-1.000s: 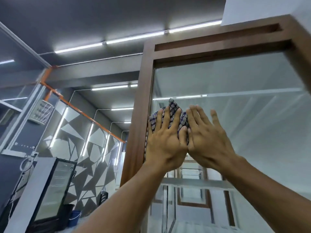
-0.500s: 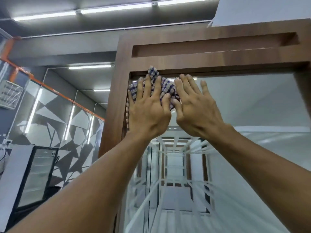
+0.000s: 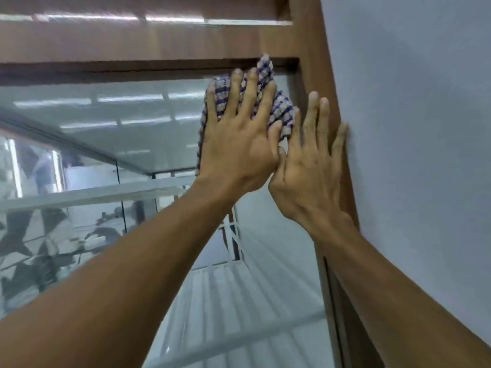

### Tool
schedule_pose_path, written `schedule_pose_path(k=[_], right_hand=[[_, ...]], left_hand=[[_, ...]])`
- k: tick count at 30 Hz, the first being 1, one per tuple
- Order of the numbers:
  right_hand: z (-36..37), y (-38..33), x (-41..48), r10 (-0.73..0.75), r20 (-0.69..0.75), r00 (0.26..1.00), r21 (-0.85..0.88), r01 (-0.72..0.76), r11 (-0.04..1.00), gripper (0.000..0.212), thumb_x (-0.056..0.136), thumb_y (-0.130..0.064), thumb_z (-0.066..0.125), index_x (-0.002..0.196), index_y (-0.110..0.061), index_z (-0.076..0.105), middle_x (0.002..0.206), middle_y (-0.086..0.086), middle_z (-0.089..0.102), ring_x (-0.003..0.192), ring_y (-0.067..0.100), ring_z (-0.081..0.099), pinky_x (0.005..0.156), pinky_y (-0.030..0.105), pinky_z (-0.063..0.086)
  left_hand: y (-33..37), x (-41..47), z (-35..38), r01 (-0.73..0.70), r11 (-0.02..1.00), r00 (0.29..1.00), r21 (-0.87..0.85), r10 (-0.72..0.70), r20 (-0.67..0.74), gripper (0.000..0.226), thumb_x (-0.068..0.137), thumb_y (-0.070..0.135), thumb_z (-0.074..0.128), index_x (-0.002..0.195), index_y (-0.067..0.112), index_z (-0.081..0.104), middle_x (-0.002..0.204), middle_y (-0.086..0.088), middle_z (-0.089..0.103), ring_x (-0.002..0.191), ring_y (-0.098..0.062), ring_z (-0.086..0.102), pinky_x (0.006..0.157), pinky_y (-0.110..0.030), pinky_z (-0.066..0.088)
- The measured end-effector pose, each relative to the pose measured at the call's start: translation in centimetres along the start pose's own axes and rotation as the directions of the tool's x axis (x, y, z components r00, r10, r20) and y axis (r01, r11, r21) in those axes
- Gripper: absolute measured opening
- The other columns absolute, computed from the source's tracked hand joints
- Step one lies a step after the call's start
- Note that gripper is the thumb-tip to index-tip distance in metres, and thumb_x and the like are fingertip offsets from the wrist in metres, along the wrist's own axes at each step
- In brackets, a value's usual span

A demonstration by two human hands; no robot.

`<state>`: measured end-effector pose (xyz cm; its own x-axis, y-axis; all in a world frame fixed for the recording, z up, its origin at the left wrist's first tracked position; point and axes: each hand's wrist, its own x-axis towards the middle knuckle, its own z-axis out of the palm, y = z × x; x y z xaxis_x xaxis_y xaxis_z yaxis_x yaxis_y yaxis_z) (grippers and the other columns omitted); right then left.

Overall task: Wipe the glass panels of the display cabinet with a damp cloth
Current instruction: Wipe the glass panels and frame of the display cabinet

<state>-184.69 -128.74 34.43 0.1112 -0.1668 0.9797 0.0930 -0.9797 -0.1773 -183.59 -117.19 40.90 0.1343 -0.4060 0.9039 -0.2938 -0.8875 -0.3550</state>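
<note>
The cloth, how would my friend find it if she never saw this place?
Look for the brown wooden frame across the top of the glass panel, and follow it right to the corner. There the left hand presses the cloth flat on the glass. It is the only checked thing, blue and pale squares, peeking out between the fingers.

Lighting: bright, even, cool white, from overhead tube lamps. Glare: pale streaks reflected on the glass panel (image 3: 111,123) at 9 to 10 o'clock and on the wooden frame (image 3: 159,46) at 11 to 12 o'clock. Shadows: soft, a dark band under the frame's top rail. Blur: motion smear throughout, heaviest at 7 to 9 o'clock. Distortion: wide-angle bending of straight lines toward the edges.
</note>
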Motion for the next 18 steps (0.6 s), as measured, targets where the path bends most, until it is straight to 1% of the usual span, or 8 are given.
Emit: schedule_pose_path(k=[2,4,7,9,11,13,15,18], right_hand=[[-0.2,0.7,-2.5,0.075,-0.017,0.997,0.133,-0.072,0.988,0.068,0.1,-0.029,0.025,0.162,-0.006,0.009,0.17,0.017,-0.001,0.158,0.029,-0.006,0.128,0.052,0.0],[-0.1,1.7,-6.9,0.085,-0.005,0.996,0.274,-0.08,0.958,0.065,0.102,-0.023,0.028,0.161,-0.004,0.01,0.171,0.015,0.004,0.159,0.025,-0.002,0.129,0.047,0.001],[0.1,3.7,-15.4,0.067,0.008,0.998,0.336,-0.066,0.94,0.059,0.104,-0.013,0.033,0.159,0.0,0.017,0.169,0.016,0.012,0.159,0.025,0.005,0.13,0.046,0.007],[0.0,4.7,-22.0,0.092,0.059,0.994,0.342,-0.106,0.934,0.061,0.102,-0.01,0.039,0.158,0.001,0.018,0.169,0.017,0.013,0.159,0.026,0.007,0.129,0.046,0.009],[-0.1,5.6,-28.7,0.107,0.117,0.987,0.298,-0.138,0.945,0.064,0.101,-0.01,0.043,0.158,-0.001,0.014,0.168,0.016,0.011,0.159,0.027,0.007,0.129,0.045,0.009],[-0.1,6.5,-34.3,0.114,0.163,0.98,0.25,-0.152,0.956,0.067,0.101,-0.014,0.04,0.158,-0.003,0.009,0.168,0.014,0.009,0.159,0.027,0.006,0.129,0.044,0.007],[0.2,7.2,-37.8,0.101,0.182,0.978,0.225,-0.142,0.964,0.067,0.101,-0.018,0.039,0.158,-0.003,0.008,0.168,0.013,0.01,0.159,0.026,0.005,0.129,0.045,0.007],[0.9,8.1,-40.2,0.059,0.146,0.987,0.22,-0.09,0.971,0.065,0.1,-0.019,0.039,0.157,0.0,0.014,0.166,0.015,0.013,0.158,0.028,0.006,0.128,0.048,0.01]], left_hand=[[1.3,-0.6,0.5,-0.006,1.0,1.0,-0.014,0.006,0.017,0.065,0.108,0.05,0.016,0.166,0.023,0.009,0.174,-0.008,0.0,0.16,-0.027,-0.007,0.124,-0.051,-0.013],[3.2,-3.6,1.3,-0.076,0.996,0.996,-0.036,0.078,0.043,0.065,0.108,0.05,0.015,0.166,0.021,0.009,0.173,-0.009,0.0,0.16,-0.028,-0.006,0.124,-0.052,-0.012],[6.6,-11.3,3.1,-0.158,0.986,0.985,-0.058,0.162,0.065,0.065,0.109,0.047,0.015,0.165,0.014,0.009,0.173,-0.012,0.001,0.16,-0.029,-0.004,0.126,-0.053,-0.009],[8.9,-17.1,4.0,-0.178,0.982,0.979,-0.066,0.184,0.091,0.065,0.11,0.045,0.016,0.165,0.012,0.009,0.173,-0.014,0.001,0.16,-0.031,-0.002,0.126,-0.054,-0.011],[10.8,-22.8,4.9,-0.218,0.975,0.968,-0.052,0.223,0.117,0.064,0.111,0.044,0.018,0.165,0.011,0.009,0.173,-0.015,0.003,0.16,-0.033,0.0,0.125,-0.053,-0.016],[12.2,-27.4,5.6,-0.266,0.964,0.952,-0.03,0.267,0.146,0.063,0.112,0.044,0.02,0.165,0.011,0.008,0.173,-0.014,0.004,0.159,-0.033,0.001,0.124,-0.052,-0.02],[13.4,-30.6,6.1,-0.274,0.961,0.947,-0.025,0.274,0.168,0.063,0.112,0.044,0.022,0.165,0.012,0.009,0.173,-0.014,0.005,0.159,-0.032,0.001,0.123,-0.051,-0.022],[15.2,-33.5,6.9,-0.221,0.975,0.964,-0.028,0.223,0.144,0.062,0.112,0.043,0.021,0.165,0.013,0.012,0.172,-0.014,0.007,0.159,-0.034,0.006,0.124,-0.05,-0.019]])
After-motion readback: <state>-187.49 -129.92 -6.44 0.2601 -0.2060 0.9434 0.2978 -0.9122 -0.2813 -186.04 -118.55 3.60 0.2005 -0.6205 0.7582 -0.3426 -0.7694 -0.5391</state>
